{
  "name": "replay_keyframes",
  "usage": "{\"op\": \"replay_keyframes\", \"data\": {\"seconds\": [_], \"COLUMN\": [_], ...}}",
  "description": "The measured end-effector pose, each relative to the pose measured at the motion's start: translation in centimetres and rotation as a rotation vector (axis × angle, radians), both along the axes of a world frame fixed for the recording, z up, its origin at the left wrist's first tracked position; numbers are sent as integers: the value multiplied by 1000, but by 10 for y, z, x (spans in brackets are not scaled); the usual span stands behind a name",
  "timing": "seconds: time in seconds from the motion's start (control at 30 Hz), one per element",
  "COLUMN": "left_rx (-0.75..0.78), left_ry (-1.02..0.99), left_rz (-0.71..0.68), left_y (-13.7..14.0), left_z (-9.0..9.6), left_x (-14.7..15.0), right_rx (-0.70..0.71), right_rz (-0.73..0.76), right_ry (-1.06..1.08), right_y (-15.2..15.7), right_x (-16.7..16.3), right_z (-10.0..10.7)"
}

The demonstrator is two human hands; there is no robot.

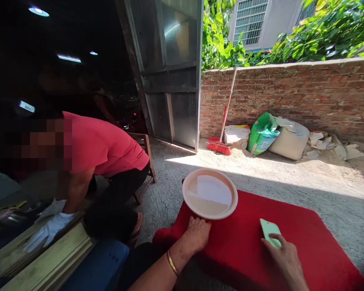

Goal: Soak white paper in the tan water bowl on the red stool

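From the head camera, a round, shallow basin (210, 193) of pale, smooth plastic sits on a red, felt-like cloth (251, 242) that drapes softly over a low surface. The basin holds cloudy water, whose flat skin mirrors the bright sky. The left hand (197, 233) lies palm down on the cloth, fingertips touching the near rim of the basin, fingers loosely spread and gripping nothing (a thin gold bangle (171, 262) rings the wrist). The right hand (283, 256) rests further right on the cloth, its fingers pinching the lower end of a small, flat, mint-green rectangular piece (269, 231) with rounded corners.

To the left, another person in a red shirt bends over, white-gloved hands (50, 228) pressed on long, pale wooden boards (45, 262). Behind, on gritty concrete, a red broom (220, 144) leans against a rough brick wall (291, 97), beside lumpy sacks (276, 137).
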State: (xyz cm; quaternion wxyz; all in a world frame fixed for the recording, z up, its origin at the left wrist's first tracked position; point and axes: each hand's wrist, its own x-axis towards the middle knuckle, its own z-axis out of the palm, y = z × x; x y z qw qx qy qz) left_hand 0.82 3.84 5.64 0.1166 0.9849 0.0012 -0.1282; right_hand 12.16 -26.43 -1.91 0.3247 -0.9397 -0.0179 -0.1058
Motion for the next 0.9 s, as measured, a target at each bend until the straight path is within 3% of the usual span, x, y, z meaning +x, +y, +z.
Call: {"op": "replay_keyframes", "data": {"seconds": [0.1,0.23,0.33,0.4,0.57,0.67,0.73,0.9], "left_rx": [-16,14,32,51,76,79,82,80], "left_ry": [-6,23,30,28,52,73,78,80], "left_rz": [12,16,10,7,-26,-23,-16,-34], "left_y": [2,5,5,5,2,0,-1,-2], "left_z": [5,12,16,18,24,27,27,24], "left_x": [-1,-1,-1,-2,-1,1,2,3], "right_rx": [21,100,181,224,191,137,128,104], "right_rz": [5,417,652,593,52,-24,80,638], "right_ry": [58,170,329,322,101,80,113,323], "right_y": [34,106,113,87,-10,-19,3,64], "right_x": [-14,-77,-108,-108,-75,-83,-105,-154], "right_z": [2,15,25,25,0,-13,-14,6]}}
